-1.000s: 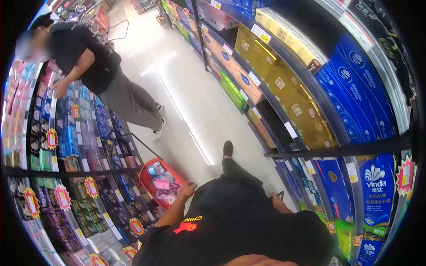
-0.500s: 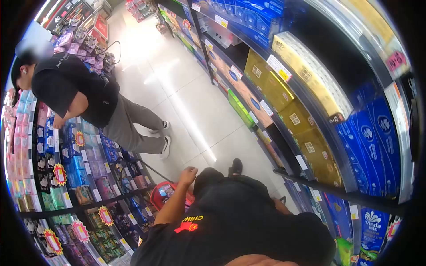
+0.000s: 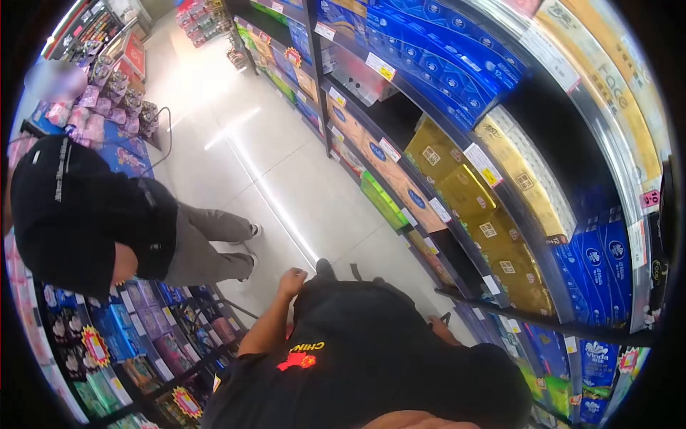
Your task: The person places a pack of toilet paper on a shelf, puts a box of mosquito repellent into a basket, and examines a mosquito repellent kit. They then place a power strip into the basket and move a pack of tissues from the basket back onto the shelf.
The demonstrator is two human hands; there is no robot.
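Observation:
My left hand (image 3: 291,281) hangs beside my body at the left, its fingers loosely curled with nothing visible in them. It is over the aisle floor, close to the front of my black T-shirt (image 3: 357,357). At my right side, my right hand (image 3: 443,330) is partly hidden behind the shirt. Its fingers are bent beside a thin dark piece, too small to name. The shelf of tissue packs lies to the right of this hand, apart from it.
A person in a black top (image 3: 93,214) stands on the left beside shelves of small packs (image 3: 139,307). On the right, shelves hold gold tissue packs (image 3: 493,229) and blue tissue packs (image 3: 600,264). The tiled aisle (image 3: 264,171) runs ahead between them.
My view has moved forward along the aisle. The person on the left now appears closer and lower. The red basket by my left hand is now almost hidden behind my arm.

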